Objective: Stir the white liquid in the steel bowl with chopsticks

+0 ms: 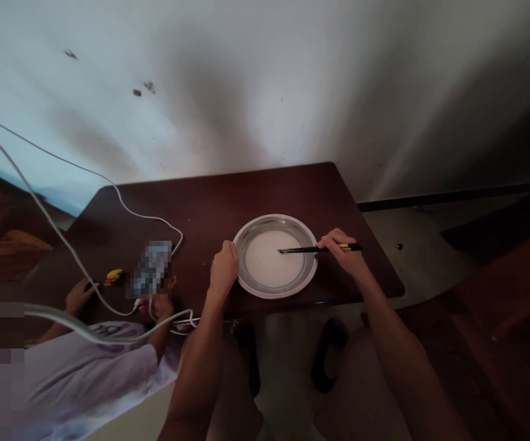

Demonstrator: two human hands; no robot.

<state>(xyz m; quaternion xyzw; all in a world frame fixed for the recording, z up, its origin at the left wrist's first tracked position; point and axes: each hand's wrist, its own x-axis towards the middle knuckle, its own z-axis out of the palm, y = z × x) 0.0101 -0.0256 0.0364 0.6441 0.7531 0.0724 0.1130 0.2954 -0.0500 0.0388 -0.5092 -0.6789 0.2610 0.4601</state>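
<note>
A round metal basin [309, 269] with a pale rim sits near the front edge of the dark table. Smooth white stuff [271, 266] covers its bottom; whether it is liquid or powder I cannot tell. My left hand [225, 267] is closed on the basin's left rim. Black chopsticks [302, 250] with gold bands are gripped in my right hand [342, 252] at the basin's right side. Their tips reach the white stuff near the middle of the basin.
The brown table [265, 190] stands against a stained white wall [246, 92]. To my left sits another person [113, 367], hands near a blurred phone [152, 269]. White cables [81, 260] cross that side, and a small yellow-red object [114, 276] lies beside the phone.
</note>
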